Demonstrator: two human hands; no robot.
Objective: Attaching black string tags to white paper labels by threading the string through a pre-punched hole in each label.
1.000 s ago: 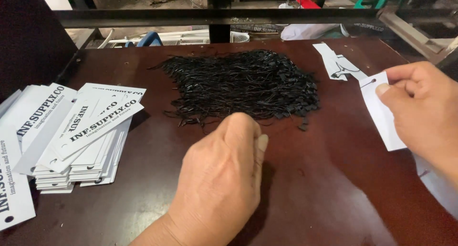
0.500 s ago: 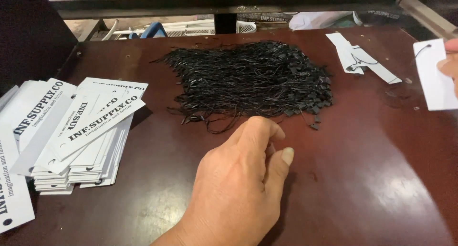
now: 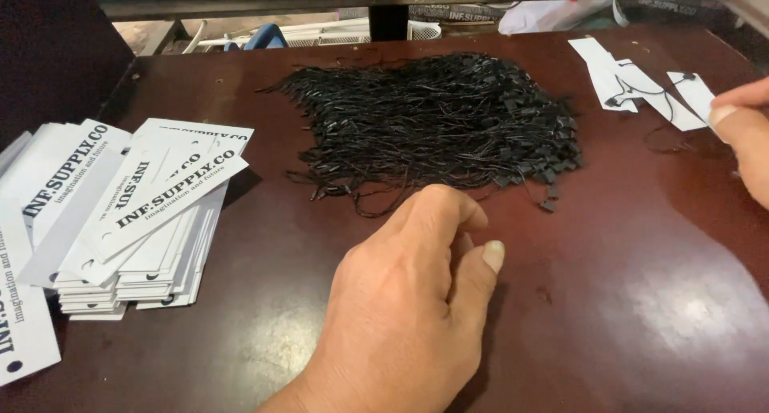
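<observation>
Left hand (image 3: 408,301) rests knuckles-up at six o'clock, fingers curled, gripping nothing, below black string pile (image 3: 436,124); right hand (image 3: 741,136) at three o'clock, grip unclear.

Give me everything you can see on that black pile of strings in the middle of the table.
The pile of black strings is a loose, flat heap of thin glossy cords, most ending in small square black tabs bunched along its right edge. It lies on the dark brown table, stray loops trailing forward. The left hand sits at its near edge; contact is unclear.
</observation>
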